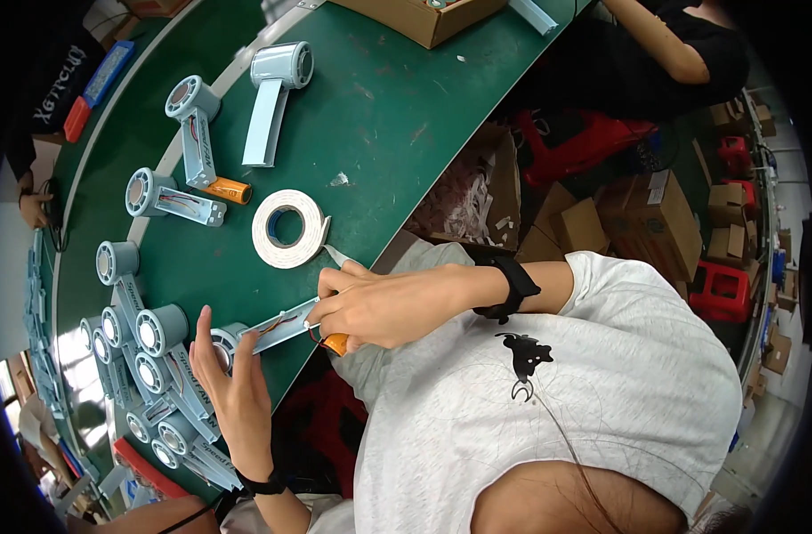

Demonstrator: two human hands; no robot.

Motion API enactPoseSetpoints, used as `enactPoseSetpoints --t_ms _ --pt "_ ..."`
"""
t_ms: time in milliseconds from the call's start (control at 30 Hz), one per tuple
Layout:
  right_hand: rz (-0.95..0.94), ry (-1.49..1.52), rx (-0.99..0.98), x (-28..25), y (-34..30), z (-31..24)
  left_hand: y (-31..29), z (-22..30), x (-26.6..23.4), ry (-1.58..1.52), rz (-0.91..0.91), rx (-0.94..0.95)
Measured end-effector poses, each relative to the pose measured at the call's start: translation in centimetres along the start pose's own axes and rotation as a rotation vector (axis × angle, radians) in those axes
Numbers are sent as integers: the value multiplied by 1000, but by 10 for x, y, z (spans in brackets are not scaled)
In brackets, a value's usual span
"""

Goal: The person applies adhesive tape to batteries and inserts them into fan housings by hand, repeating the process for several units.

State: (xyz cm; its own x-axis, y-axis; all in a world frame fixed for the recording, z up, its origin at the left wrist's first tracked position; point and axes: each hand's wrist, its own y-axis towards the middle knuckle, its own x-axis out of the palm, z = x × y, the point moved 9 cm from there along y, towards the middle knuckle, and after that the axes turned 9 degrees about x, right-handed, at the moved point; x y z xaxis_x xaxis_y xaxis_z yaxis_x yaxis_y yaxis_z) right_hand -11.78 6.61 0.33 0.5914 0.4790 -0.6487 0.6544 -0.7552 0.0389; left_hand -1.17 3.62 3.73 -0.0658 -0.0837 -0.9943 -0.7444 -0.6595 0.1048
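A light-blue handheld fan [281,328] with an open handle and wires showing lies between my hands near the table edge. My left hand [235,392] grips its round head between thumb and fingers, the index finger stretched up. My right hand [375,307] is closed at the far end of the handle, fingers bent over it. Below those fingers an orange battery cell [335,343] hangs out on a red wire. Just beyond lies a roll of white tape [268,233], its loose end reaching toward my right hand. What my right fingertips press is partly hidden.
Several fans [161,331] are crowded at the left on the green table [379,133]. Two open-handled fans [190,206] and another fan [265,120] lie farther off. A cardboard box [428,27] stands at the far edge; a scrap-filled carton [477,191] is below the table.
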Motion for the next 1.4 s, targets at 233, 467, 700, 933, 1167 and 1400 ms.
enactPoseSetpoints --t_ms 233,467,700,933,1167,1400 --pt "-129 -58 29 1 4 -1 -1 -2 -1 -10 42 -71" --pt "92 1295 -153 -59 1 9 -3 1 1 -103 280 -107" --pt "367 668 82 -76 25 9 -10 -8 1 -284 455 -144" --pt "409 379 -33 -72 23 -7 -8 -8 3 -255 524 -184" --pt "457 306 -220 -72 18 -18 -4 -1 3 -124 473 -116" --pt "199 231 -103 -56 33 -19 -8 -8 1 -266 606 -211"
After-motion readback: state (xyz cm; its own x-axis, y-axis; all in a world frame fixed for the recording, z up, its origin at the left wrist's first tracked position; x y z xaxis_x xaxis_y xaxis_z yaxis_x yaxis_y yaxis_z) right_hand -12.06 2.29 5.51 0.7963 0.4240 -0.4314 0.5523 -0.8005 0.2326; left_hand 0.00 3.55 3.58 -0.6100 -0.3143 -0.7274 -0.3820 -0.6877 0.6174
